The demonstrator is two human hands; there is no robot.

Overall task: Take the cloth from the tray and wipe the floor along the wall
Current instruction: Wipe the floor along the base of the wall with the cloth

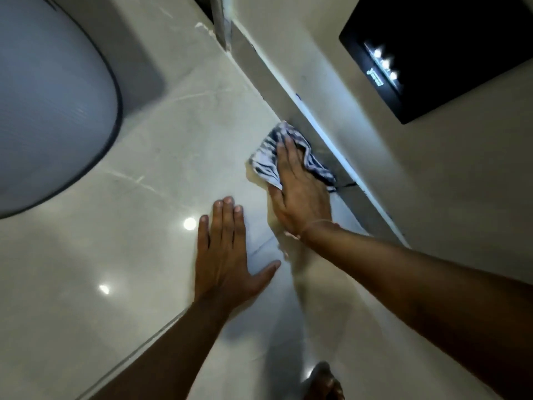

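Observation:
A blue-and-white striped cloth (266,157) lies crumpled on the glossy pale tiled floor (161,157), right against the grey skirting (291,108) at the foot of the wall (326,64). My right hand (297,194) presses flat on the cloth, fingers pointing away from me; the cloth's near part is hidden under the palm. My left hand (227,255) rests flat on the floor beside it, fingers spread, holding nothing. No tray is in view.
A large rounded white object with a dark rim (49,102) fills the upper left. A black panel with small lights (438,50) hangs on the wall at upper right. A foot (324,382) shows at the bottom edge.

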